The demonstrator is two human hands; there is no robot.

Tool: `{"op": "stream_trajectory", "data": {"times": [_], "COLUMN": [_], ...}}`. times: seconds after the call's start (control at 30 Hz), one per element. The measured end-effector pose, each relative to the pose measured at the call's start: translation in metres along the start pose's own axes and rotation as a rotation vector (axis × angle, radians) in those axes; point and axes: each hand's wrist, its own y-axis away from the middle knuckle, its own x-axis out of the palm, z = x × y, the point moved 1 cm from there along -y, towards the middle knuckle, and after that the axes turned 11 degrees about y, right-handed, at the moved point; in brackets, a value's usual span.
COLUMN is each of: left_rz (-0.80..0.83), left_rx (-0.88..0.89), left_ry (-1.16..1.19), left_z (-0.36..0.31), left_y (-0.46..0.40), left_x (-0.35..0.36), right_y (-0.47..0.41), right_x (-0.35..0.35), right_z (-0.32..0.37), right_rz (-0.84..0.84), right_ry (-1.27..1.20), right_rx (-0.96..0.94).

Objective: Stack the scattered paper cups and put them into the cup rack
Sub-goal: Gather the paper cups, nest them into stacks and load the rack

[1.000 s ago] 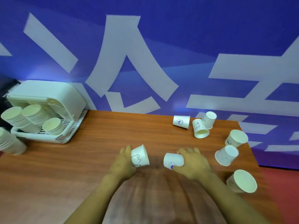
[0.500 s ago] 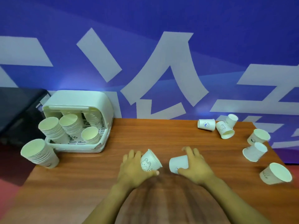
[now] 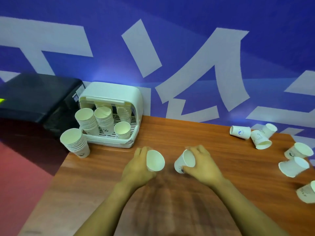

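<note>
My left hand grips a white paper cup whose open mouth faces the camera. My right hand holds a second paper cup tilted, its mouth turned up and to the right. The two cups sit a short gap apart over the wooden table. The white cup rack stands at the table's far left with several stacks of cups inside. Several loose cups lie on their sides at the right, among them one with a blue print.
A tall stack of cups stands on the table's left corner in front of the rack. A black box sits left of the table. A blue wall with white shapes runs behind. The table's left edge drops to a red floor.
Both cups have turned: the left one's mouth now faces the camera and the right one has tipped mouth-up. The view has swung left, bringing the rack and black box further in.
</note>
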Motion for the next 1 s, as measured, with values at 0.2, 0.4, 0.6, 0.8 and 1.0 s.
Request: {"op": "stream_trajectory", "data": {"times": [0.2, 0.4, 0.6, 0.8, 1.0], "left_rz": [-0.081, -0.004, 0.023, -0.062, -0.141], "left_rx": [-0.073, -0.149, -0.035, 0.068, 0.135], "left_ry": [-0.101, -0.078, -0.018, -0.019, -0.053], "left_z": [0.002, 0.026, 0.029, 0.032, 0.052], "left_y": [-0.003, 0.008, -0.033, -0.069, -0.103], "left_x": [-0.030, -0.023, -0.054, -0.118, -0.175], "right_y": [-0.015, -0.017, -0.037, -0.067, -0.085], "right_x": [0.017, 0.045, 0.029, 0.016, 0.044], "right_z": [0.029, 0.040, 0.049, 0.082, 0.122], "right_rz": [-0.015, 0.059, 0.032, -0.052, 0.003], "right_ry": [-0.087, -0.143, -0.079, -0.088, -0.093], "right_rx": [0.012, 0.088, 0.103, 0.150, 0.148]}}
